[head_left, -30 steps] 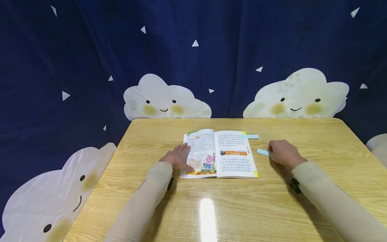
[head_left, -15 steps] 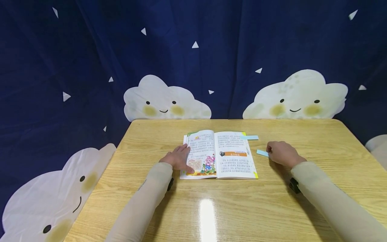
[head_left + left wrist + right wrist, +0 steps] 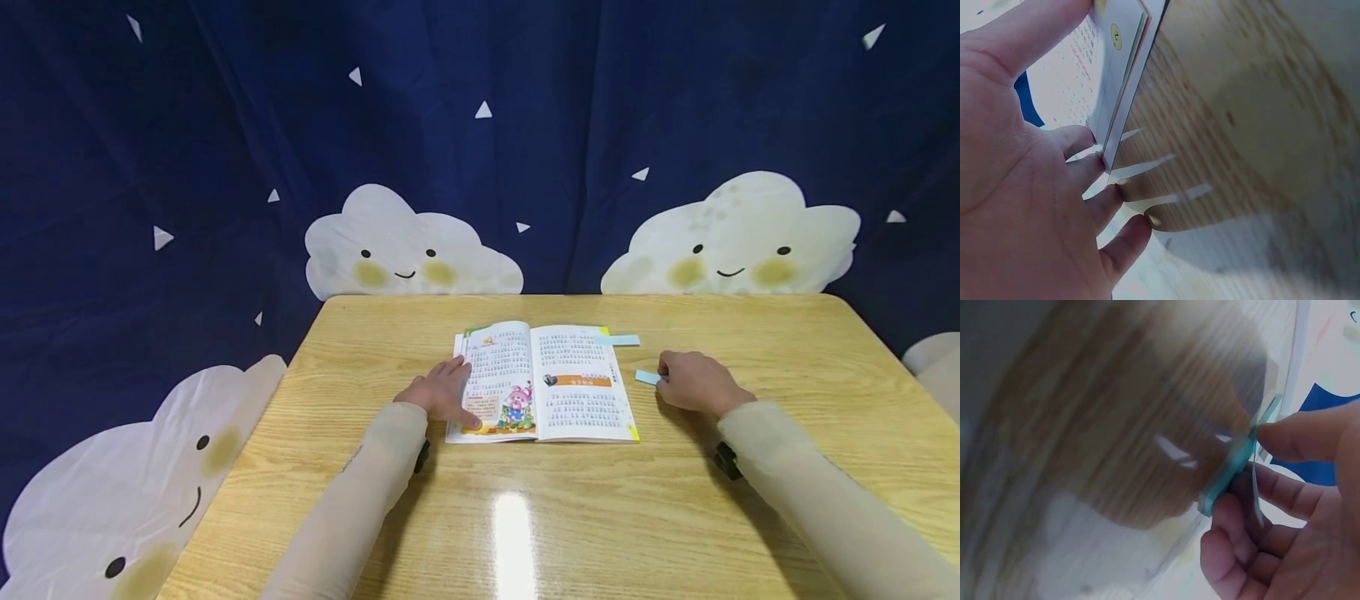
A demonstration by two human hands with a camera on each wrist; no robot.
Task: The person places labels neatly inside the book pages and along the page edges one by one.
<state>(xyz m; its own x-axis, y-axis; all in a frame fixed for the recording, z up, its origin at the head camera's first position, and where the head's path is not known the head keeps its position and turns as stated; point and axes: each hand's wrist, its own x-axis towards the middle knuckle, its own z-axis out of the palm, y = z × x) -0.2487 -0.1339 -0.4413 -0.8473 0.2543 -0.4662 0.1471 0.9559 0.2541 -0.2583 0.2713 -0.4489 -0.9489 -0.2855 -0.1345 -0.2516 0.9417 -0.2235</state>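
Two hands: left (image 3: 438, 392) spread on a book (image 3: 581, 408); right (image 3: 697, 382) pinching a blue strip (image 3: 647, 377), partly hidden.

White glare streaks the pale-yellow wood-grained tabletop (image 3: 600, 517), with soft shadows beside both beige-sleeved forearms (image 3: 352, 500); the wrist views are dimmer and hazy, print on the open white-paged paper book (image 3: 1067, 81) blurring in the left, highlights washing out in the right
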